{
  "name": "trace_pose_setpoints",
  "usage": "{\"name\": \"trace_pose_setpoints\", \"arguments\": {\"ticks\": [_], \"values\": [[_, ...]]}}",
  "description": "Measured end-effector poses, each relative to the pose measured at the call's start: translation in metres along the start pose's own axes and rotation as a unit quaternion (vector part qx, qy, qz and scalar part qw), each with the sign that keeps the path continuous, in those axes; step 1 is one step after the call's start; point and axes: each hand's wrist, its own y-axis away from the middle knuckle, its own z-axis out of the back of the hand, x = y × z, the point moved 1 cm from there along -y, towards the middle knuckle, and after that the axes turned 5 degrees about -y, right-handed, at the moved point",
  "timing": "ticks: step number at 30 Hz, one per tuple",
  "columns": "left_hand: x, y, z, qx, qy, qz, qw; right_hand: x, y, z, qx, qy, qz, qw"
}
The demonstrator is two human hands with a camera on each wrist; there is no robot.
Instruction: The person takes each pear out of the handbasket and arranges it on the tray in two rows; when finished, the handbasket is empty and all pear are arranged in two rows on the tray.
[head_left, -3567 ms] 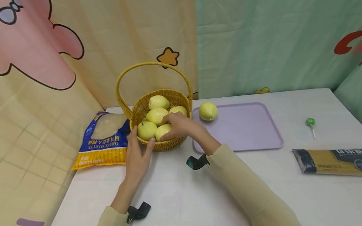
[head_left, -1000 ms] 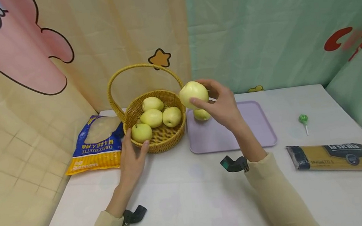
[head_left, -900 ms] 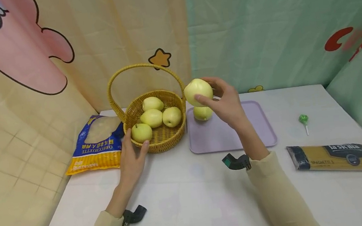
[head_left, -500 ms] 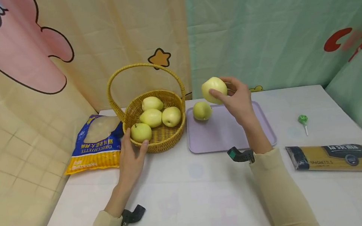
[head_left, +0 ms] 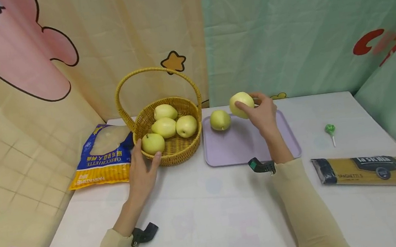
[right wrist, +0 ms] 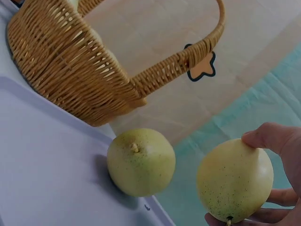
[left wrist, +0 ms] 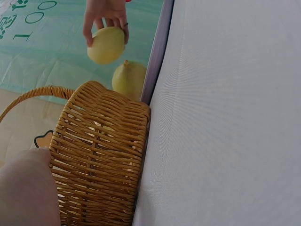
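My right hand [head_left: 264,114] holds a pale yellow-green pear [head_left: 242,105] by its sides, thumb against fingers, above the back of the lilac tray [head_left: 253,149]. In the right wrist view the held pear [right wrist: 234,181] hangs stem down, apart from a second pear [right wrist: 141,162] that sits on the tray near its edge. My left hand [head_left: 142,173] rests against the front left of the wicker basket [head_left: 181,156], its thumb at the rim and its fingers along the side. Several pears [head_left: 164,127] lie in the basket. The left wrist view hides most left fingers.
A blue and yellow orecchiette bag [head_left: 102,158] lies left of the basket. On the right are a green lollipop [head_left: 330,128] and a spaghetti packet [head_left: 372,172]. The basket's tall handle [head_left: 154,68] arches over the fruit. Curtains stand behind the white table [head_left: 202,221].
From the basket, my right hand has lifted a pear, carried it right past the other pear on the tray, and lowered it slightly. My left hand stays at the basket.
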Motion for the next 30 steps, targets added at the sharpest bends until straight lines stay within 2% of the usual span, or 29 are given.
{"name": "trace_pose_setpoints", "arguments": {"ticks": [9,15,30], "values": [[0.001,-0.001,0.000,0.002,0.002,0.006,1.0000,-0.034,-0.010,-0.008,-0.029,0.038,-0.029,0.9984],[0.001,-0.001,-0.001,0.001,0.004,0.003,1.0000,-0.047,-0.012,-0.011,-0.043,0.048,-0.036,0.9973],[0.001,0.000,-0.001,0.000,0.002,0.005,1.0000,-0.055,-0.013,-0.011,-0.028,0.090,-0.040,0.9947]]}}
